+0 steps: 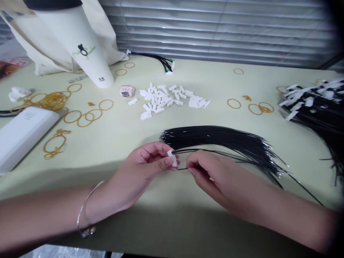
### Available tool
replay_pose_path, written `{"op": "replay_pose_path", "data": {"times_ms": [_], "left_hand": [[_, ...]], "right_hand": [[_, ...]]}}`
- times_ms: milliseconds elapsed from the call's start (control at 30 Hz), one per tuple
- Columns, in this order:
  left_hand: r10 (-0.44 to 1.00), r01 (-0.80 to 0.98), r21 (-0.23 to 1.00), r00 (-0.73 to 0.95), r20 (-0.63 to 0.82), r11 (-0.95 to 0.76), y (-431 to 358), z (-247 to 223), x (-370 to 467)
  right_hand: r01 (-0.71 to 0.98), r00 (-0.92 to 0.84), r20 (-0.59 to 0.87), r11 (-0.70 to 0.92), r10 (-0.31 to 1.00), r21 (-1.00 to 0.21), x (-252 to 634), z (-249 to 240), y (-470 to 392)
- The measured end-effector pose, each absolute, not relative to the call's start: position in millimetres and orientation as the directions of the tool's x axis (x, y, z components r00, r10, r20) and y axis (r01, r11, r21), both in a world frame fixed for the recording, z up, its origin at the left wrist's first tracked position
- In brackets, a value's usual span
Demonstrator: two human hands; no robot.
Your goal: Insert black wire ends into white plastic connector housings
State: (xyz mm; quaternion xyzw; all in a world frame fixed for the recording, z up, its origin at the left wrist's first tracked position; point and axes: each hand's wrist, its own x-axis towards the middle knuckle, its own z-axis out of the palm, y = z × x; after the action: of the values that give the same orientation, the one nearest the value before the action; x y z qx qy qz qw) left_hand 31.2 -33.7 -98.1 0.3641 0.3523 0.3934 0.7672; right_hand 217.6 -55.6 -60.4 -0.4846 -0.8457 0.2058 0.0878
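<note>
My left fingers point(160, 165) pinch the white connector point(174, 162), near side of the wire bundle point(212, 137); my right fingers point(192, 172) clamp a black wire point(182, 168) (probably light, springy), best held near its tip.

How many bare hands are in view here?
2: the bare left hand, near centre, holding a white plastic connector; the bare right hand, beside it, pinching a thin black wire.

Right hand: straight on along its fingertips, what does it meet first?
Probably the white connector pinched in the left hand, just ahead of the right hand. Depth is unclear from this one view; the left thumb could come first.
</note>
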Motion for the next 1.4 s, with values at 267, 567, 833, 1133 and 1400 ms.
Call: {"op": "replay_pose_path", "data": {"times_ms": [267, 567, 833, 1133, 1400], "left_hand": [[0.855, -0.309, 0.852, 0.448, -0.262, 0.422, -33.8, -98.8, 30.0], [0.849, -0.271, 0.868, 0.457, -0.264, 0.415, -33.8, -97.9, 29.8], [0.850, -0.270, 0.859, 0.439, -0.293, 0.435, -33.0, -96.3, 30.2], [0.849, -0.236, 0.880, 0.449, -0.278, 0.413, -33.9, -96.4, 29.5], [0.847, -0.236, 0.881, 0.455, -0.273, 0.411, -34.4, -99.1, 28.1]], "right_hand": [[0.780, -0.421, -0.018, 0.351, 0.907, -0.518, 218.2, -55.1, -51.8], [0.803, -0.407, -0.004, 0.356, 0.913, -0.478, 217.2, -57.0, -50.9], [0.816, -0.430, 0.020, 0.398, 0.903, -0.419, 215.5, -55.7, -51.2], [0.815, -0.457, 0.037, 0.435, 0.889, -0.383, 215.8, -56.6, -53.0], [0.783, -0.492, 0.179, 0.523, 0.852, -0.336, 210.9, -61.1, -56.0]]}}
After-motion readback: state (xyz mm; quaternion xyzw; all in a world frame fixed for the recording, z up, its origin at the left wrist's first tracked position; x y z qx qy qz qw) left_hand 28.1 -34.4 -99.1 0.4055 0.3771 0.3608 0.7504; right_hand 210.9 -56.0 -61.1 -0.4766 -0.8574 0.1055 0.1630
